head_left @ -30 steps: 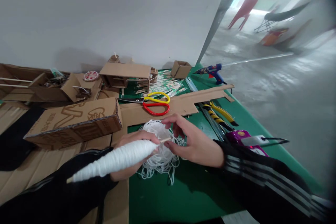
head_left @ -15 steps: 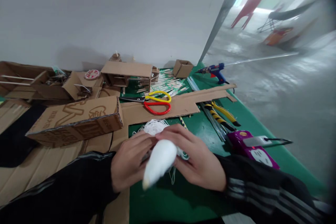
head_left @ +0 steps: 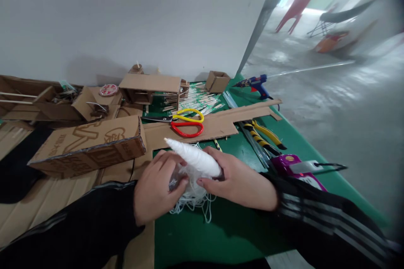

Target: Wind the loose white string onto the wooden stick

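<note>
A white cone-shaped bundle of wound string (head_left: 197, 159) points up and left, a pale tip at its narrow end. Its wide end is gripped by my right hand (head_left: 235, 180), thumb in front and fingers behind. My left hand (head_left: 159, 187) is curled beside the cone, thumb and fingers round some loose white string. Below and between both hands lies a tangled heap of white string (head_left: 192, 201) on the green table (head_left: 214, 243). Scissors (head_left: 186, 124) with one yellow and one red handle rest on cardboard beyond the hands.
On the left are a printed cardboard box (head_left: 91, 145) and cardboard structures (head_left: 151, 84). Thin sticks (head_left: 202, 101) lie at the back. To the right are a blue glue gun (head_left: 257, 86), yellow-black pliers (head_left: 267, 136) and a purple power socket (head_left: 287, 164).
The white cone has swung from pointing down towards me to pointing up and left. My right hand has turned with it, and more of the string heap shows.
</note>
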{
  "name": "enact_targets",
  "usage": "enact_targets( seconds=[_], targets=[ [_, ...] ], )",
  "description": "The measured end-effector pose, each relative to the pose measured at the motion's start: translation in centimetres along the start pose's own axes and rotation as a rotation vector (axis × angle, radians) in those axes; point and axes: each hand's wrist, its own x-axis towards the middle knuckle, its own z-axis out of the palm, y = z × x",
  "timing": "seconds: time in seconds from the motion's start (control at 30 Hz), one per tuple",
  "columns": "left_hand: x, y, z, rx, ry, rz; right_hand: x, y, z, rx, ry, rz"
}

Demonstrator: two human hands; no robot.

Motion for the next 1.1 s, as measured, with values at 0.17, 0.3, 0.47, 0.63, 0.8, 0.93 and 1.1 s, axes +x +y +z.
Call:
enact_targets(
  seconds=[0.17,0.3,0.47,0.63,0.8,0.93,1.1],
  targets=[
    [0.3,0.2,0.2,0.025,-0.026,-0.103,0.5,0.7,0.5,0.026,-0.003,0.068],
    [0.7,0.5,-0.1,-0.083,-0.093,-0.184,0.6,0.6,0.9,0.116,-0.023,0.089],
    [0.7,0.1,-0.2,-0.486,-0.132,-0.314,0.8,1.1,1.7,0.193,-0.035,0.108],
    [0.9,-0.7,0.2,-0.936,-0.213,-0.45,1.0,1.6,2.0,0.214,-0.063,0.158],
    [1.0,-0.4,0.2,-1.119,-0.25,-0.556,0.8,1.5,2.3,0.202,-0.043,0.175],
    [0.8,0.1,-0.3,-1.157,-0.269,-0.666,0.7,1.3,2.2,0.155,-0.056,0.165],
    [0.7,-0.1,-0.4,-1.217,-0.353,-0.703,0.6,1.3,1.7,0.186,-0.083,0.188]
  ],
)
